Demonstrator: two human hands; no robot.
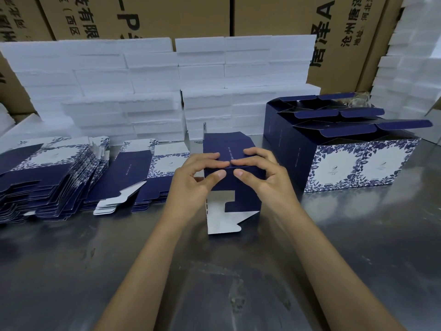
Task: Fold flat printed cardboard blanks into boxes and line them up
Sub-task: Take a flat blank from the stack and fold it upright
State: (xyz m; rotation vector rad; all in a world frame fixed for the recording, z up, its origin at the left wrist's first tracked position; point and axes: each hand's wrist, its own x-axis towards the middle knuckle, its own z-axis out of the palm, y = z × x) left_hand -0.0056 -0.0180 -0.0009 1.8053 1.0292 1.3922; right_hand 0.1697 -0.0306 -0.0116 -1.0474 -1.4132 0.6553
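The half-formed box (235,177) stands upright mid-worktop (358,247), both hands pinching its top edge: left hand (195,177) on the left, right hand (260,173) on the right. Its unfolded white flaps (222,218) hang on the near side, equally close to either hand.

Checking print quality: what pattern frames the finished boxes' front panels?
Blue leaf-and-flower border on white, on the finished boxes, clearest in the head view.

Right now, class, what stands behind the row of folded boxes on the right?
Behind the folded boxes, stacked white foam blocks and brown cartons show. The boxes hide whatever sits low behind them.
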